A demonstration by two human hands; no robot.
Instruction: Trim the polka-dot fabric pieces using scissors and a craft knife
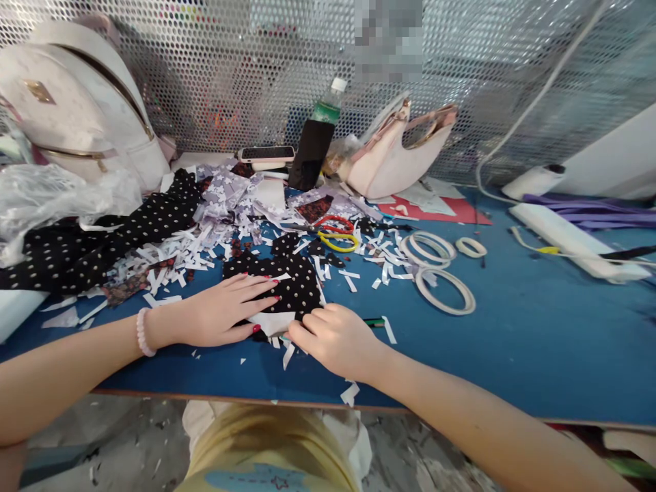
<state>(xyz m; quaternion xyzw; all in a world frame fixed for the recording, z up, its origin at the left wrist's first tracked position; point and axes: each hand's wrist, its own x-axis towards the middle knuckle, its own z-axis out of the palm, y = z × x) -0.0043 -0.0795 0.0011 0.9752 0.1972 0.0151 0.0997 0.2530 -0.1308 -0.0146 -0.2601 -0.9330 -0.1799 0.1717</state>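
My left hand (pixel 225 311) lies flat with fingers stretched out on a piece of black polka-dot fabric (pixel 292 273) and a white paper piece (pixel 271 322) under it, on the blue table (pixel 512 342). My right hand (pixel 335 338) rests just right of it, fingers curled at the fabric's near edge. A green and black pen-like tool (pixel 375 321) pokes out past its knuckles; whether the fingers hold it is hidden.
White paper scraps (pixel 174 260) litter the table. More polka-dot cloth (pixel 102 239) lies left, beside a white backpack (pixel 76 102). Tape rolls (pixel 443 290), red and yellow scissors (pixel 335 232), a bottle (pixel 315 143), a phone (pixel 267 154), a pink handbag (pixel 394 154) and a power strip (pixel 574 239) sit behind.
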